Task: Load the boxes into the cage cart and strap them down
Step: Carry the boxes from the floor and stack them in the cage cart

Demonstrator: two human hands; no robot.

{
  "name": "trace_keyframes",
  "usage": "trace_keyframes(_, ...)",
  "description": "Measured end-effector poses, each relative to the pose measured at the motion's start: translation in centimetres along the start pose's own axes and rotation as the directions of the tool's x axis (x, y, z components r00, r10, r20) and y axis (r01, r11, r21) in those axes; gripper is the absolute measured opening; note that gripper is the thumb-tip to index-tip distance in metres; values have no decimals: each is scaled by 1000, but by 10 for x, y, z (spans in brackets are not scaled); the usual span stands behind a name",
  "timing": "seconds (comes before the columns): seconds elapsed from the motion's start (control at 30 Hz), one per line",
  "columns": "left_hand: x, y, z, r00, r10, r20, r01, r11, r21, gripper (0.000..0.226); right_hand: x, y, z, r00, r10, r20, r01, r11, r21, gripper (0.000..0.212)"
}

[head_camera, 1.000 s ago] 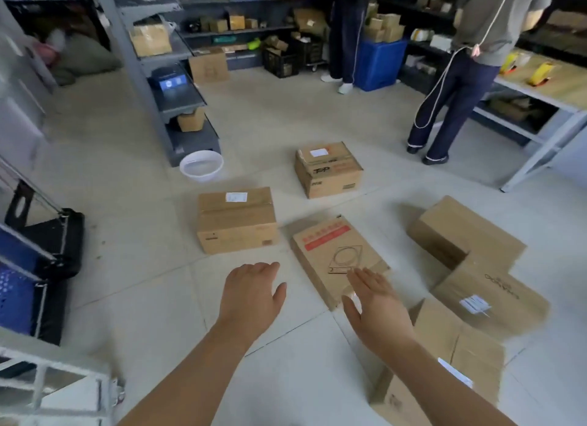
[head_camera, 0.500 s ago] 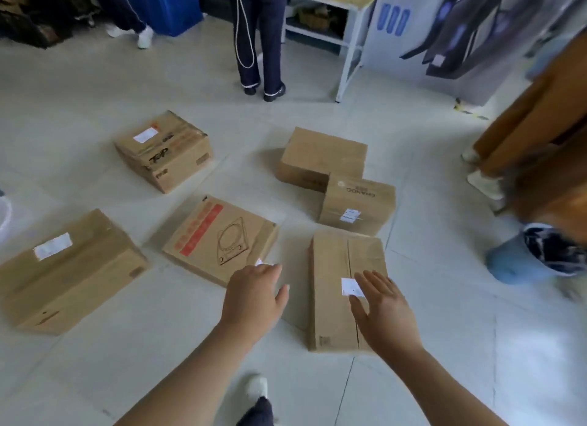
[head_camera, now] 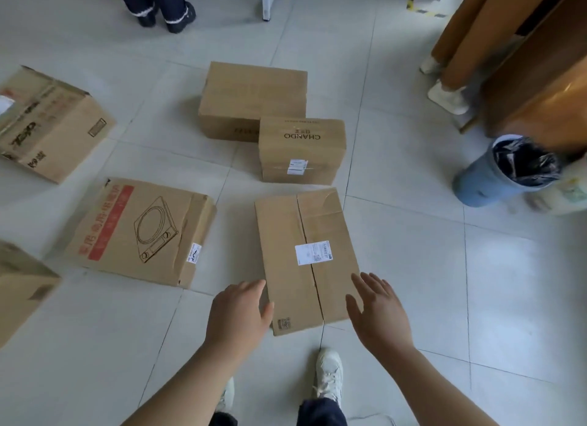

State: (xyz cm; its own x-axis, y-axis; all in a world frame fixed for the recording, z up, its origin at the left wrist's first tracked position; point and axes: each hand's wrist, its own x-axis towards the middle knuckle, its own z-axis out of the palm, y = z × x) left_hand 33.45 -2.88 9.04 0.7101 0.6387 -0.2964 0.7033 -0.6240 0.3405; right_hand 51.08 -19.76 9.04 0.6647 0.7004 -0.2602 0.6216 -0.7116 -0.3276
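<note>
Several cardboard boxes lie on the tiled floor. A flat box with a white label (head_camera: 306, 257) lies right in front of me. My left hand (head_camera: 238, 317) is open beside its near left corner, the thumb close to the edge. My right hand (head_camera: 376, 314) is open at its near right corner, fingers spread over the edge. Left of it lies a box printed with a cooktop drawing (head_camera: 139, 231). Behind it stands a box marked CHANDO (head_camera: 301, 149) against a larger plain box (head_camera: 252, 98). Another printed box (head_camera: 47, 123) sits far left. The cage cart is out of view.
A box corner (head_camera: 19, 286) shows at the left edge. A blue bin with a black liner (head_camera: 505, 171) stands at the right beside a wooden cabinet (head_camera: 540, 76). One person's legs (head_camera: 158, 3) stand at the top, another's shoes (head_camera: 448, 95) at the upper right. My feet (head_camera: 328, 374) are below.
My view swung right and down, away from the shelves and cart. Both hands moved from above the cooktop box to the near corners of the labelled flat box, which is now closer.
</note>
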Motion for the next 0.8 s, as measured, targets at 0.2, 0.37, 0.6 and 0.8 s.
trace_keyframes(0.2,56,11,128,989,-137,59,138,990,-19,48,68,90,85,991,-39,125,44,998,-37,43)
trace_keyframes(0.37,98,6,237,964,-226,141,221,974,50,64,112,150,167,989,-29,144,31,999,-8,47)
trace_keyframes(0.6,138,-32,355,896,-369,245,365,929,65,83,142,218,282,969,54,241,-37,997,-73,58)
trace_keyframes(0.8,147,-68,417,813,-454,365,473,880,42,104,153,246,345,939,175,296,-153,984,-96,73)
